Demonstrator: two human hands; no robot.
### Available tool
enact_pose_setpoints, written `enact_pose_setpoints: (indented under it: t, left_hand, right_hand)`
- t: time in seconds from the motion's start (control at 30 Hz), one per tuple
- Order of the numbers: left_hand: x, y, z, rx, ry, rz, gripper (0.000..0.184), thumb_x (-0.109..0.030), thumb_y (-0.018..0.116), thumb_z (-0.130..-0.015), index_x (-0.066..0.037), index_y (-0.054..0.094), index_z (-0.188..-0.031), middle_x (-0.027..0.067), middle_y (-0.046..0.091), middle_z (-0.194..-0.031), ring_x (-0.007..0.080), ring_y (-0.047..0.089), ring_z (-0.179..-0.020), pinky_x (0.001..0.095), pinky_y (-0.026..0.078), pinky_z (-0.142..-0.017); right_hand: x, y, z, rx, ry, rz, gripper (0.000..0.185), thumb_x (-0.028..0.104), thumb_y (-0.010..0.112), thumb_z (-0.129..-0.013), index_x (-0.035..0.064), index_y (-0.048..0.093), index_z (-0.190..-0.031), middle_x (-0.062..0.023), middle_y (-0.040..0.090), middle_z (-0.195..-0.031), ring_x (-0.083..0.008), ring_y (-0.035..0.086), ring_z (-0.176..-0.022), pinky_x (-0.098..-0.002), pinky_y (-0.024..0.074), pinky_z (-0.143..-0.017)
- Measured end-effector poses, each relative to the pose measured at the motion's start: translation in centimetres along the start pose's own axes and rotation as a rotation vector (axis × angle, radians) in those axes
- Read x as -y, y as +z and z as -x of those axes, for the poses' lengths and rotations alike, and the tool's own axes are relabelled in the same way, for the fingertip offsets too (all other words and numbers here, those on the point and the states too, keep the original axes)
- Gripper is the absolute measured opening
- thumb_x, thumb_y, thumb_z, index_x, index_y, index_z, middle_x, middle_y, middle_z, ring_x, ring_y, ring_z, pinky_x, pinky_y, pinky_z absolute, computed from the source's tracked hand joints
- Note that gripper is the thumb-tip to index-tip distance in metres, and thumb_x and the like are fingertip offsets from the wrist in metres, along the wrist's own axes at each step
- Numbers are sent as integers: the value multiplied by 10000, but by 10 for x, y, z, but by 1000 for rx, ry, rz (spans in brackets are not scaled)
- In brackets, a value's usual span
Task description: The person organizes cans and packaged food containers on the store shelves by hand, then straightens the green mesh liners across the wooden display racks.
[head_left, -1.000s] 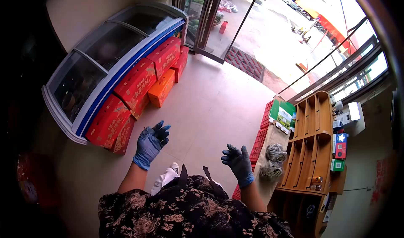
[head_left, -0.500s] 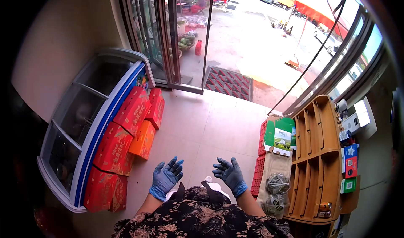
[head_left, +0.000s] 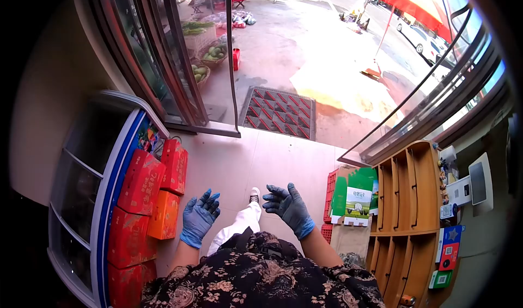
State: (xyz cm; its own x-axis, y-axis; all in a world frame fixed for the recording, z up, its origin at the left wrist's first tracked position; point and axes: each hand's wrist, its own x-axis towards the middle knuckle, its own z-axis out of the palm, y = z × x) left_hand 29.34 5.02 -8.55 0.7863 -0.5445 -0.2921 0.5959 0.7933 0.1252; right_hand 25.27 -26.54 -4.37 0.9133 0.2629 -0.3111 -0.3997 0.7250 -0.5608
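Both hands wear blue gloves with darkened palms and fingers. My left hand (head_left: pixel 200 217) is raised in front of my body, palm turned inward, fingers apart and holding nothing. To the right, my right hand (head_left: pixel 289 209) is held up in a similar way, its fingers stretched out and nothing in them. Neither hand touches anything. Between and beyond them lies the pale tiled floor (head_left: pixel 229 166). Nearest to the left hand is an orange box (head_left: pixel 164 215); on the other side, cardboard with green print (head_left: pixel 357 199) is the closest thing to the right hand.
A chest freezer (head_left: pixel 81 199) stands at left with red boxes (head_left: pixel 143 182) stacked beside it. Ahead is a doorway with a doormat (head_left: pixel 279 112) and glass door frames. A wooden shelf unit (head_left: pixel 403 199) stands at right. Outside are baskets of produce (head_left: pixel 215 53) and a red umbrella (head_left: pixel 408 2).
I have moved forward toward the doorway, with one foot now stepping ahead. The doormat and shelf unit appear nearer. Both hands stay raised and empty, shifted slightly left and up in view.
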Motion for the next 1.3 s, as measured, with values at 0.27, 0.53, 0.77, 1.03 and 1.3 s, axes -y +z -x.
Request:
enact_pose_setpoints:
  t: [0.27, 0.53, 0.77, 1.03, 1.3]
  left_hand:
    - [-57, 96, -286, 99, -116, -20, 514, -359, 432, -960, -47, 449, -1368, 198, 511, -1343, 299, 579, -1133, 438, 422, -1004]
    - [-58, 173, -467, 168, -246, -138, 538, -361, 428, -950, -49, 416, -1389, 180, 500, -1357, 277, 568, -1145, 424, 434, -994]
    - [-44, 187, -613, 50, -229, -14, 517, -359, 430, -944, -55, 452, -1362, 170, 541, -1312, 282, 563, -1133, 440, 407, -1007]
    - [-86, 255, -782, -49, 122, 37, 488, -335, 477, -924, -59, 501, -1325, 174, 563, -1287, 276, 607, -1048, 443, 449, -951]
    - [-104, 242, -898, -178, 208, 133, 432, -306, 482, -926, -76, 529, -1287, 168, 590, -1244, 279, 603, -1054, 431, 460, -930]
  right_hand:
    - [180, -77, -108, -285, -152, -54, 681, 584, 346, -954, 4, 517, -1266, -179, 624, -1055, -286, 633, -916, -400, 519, -811]
    - [277, -151, -215, -365, -219, -265, 644, 548, 349, -965, 9, 520, -1272, -179, 636, -1048, -319, 634, -896, -438, 523, -802]
    - [395, -239, -348, -291, -167, -185, 536, 458, 417, -969, 18, 526, -1253, -189, 631, -1063, -313, 635, -916, -430, 522, -816]
    - [620, -267, -547, -243, 3, 42, 423, 335, 513, -940, 10, 556, -1208, -141, 641, -997, -270, 638, -855, -386, 522, -775]
    - [717, -247, -707, -57, -4, 144, 396, 306, 492, -957, 17, 555, -1219, -135, 647, -1020, -248, 645, -877, -369, 524, -780]
